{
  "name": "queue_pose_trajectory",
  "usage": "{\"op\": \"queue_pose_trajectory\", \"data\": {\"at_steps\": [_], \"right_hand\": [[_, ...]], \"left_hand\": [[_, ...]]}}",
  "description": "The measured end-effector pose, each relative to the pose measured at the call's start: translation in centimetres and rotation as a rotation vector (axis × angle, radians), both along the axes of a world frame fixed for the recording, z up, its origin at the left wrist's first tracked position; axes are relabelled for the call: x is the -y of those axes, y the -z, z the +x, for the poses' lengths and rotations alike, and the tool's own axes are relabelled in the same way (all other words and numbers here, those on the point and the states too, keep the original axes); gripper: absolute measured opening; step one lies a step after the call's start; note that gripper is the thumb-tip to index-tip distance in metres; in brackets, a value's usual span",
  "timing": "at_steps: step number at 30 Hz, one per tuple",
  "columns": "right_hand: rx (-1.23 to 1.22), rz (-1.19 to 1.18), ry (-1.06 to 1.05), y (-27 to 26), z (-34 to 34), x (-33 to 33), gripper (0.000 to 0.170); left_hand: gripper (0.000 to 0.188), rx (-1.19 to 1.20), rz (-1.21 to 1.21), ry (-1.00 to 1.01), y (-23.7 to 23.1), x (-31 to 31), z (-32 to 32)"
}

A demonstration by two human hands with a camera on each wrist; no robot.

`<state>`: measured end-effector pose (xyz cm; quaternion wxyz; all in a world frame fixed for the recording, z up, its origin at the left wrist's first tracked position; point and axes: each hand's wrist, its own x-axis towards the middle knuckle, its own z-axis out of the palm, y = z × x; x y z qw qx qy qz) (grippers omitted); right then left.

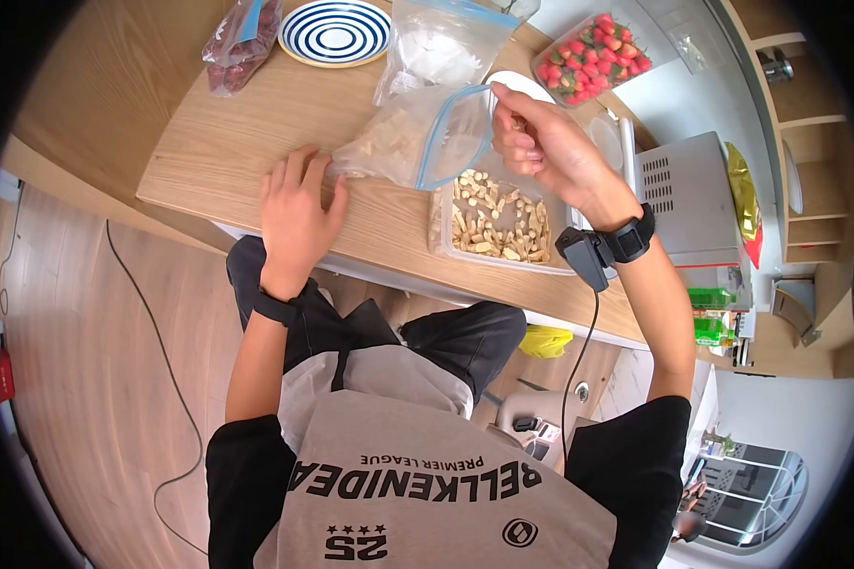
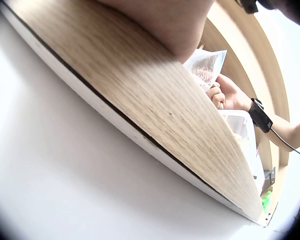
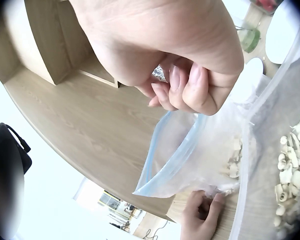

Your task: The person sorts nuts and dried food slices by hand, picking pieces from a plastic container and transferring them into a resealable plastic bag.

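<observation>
On your worktop point(image 1: 223, 142), the zip bag point(image 1: 380, 147) spans your two hands: your left hand point(image 1: 299, 216) pinches its bottom end, your right hand point(image 1: 555, 152) pinches the mouth's far corner, near the tub point(image 1: 437, 223). It's clear, crumpled and blue-banded, with pale pieces inside.

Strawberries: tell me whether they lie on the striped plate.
No, the strawberries sit in a clear box, apart from the striped plate.
</observation>
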<state>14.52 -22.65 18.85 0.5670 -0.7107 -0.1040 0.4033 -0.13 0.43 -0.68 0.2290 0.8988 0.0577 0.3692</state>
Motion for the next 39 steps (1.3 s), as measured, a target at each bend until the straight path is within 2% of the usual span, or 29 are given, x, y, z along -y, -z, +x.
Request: {"op": "queue_pose_trajectory", "data": {"at_steps": [5, 11, 15, 18, 20, 23, 26, 36, 38, 39], "right_hand": [[0.011, 0.147, 0.041, -0.9, 0.2, 0.3, 0.03], [0.155, 0.069, -0.038, -1.4, 0.0, -0.1, 0.033], [0.182, 0.006, -0.015, -1.4, -0.7, -0.7, 0.037], [0.097, 0.134, -0.062, -0.9, 0.4, -0.2, 0.033], [0.081, 0.247, -0.005, -0.9, 0.5, -0.5, 0.034], [0.09, 0.255, 0.111, -1.6, -0.7, -1.3, 0.038], [0.042, 0.304, 0.063, -2.0, -0.9, -1.4, 0.042], [0.057, 0.291, 0.024, -2.4, -1.6, -1.0, 0.045], [0.209, 0.238, 0.082, -2.4, -1.8, -0.6, 0.041], [0.209, 0.238, 0.082, -2.2, -1.7, -0.1, 0.041]], "left_hand": [[0.028, -0.003, -0.003, -0.002, -0.1, 0.0, -0.1], [0.028, -0.002, -0.006, 0.002, 0.0, 0.0, 0.0], [0.028, -0.011, -0.009, -0.002, -0.1, 0.0, -0.1], [0.028, -0.014, -0.008, -0.007, -0.3, 0.1, -0.1], [0.029, -0.019, -0.01, -0.009, -0.3, 0.1, -0.1], [0.029, -0.01, -0.01, -0.006, -0.3, 0.1, -0.1], [0.028, -0.004, -0.007, -0.007, -0.2, 0.1, -0.1], [0.028, -0.017, -0.015, -0.002, -0.2, 0.0, -0.1], [0.028, -0.008, -0.007, -0.004, -0.2, 0.1, 0.0], [0.028, -0.012, -0.008, -0.005, -0.2, 0.1, -0.1]]}}
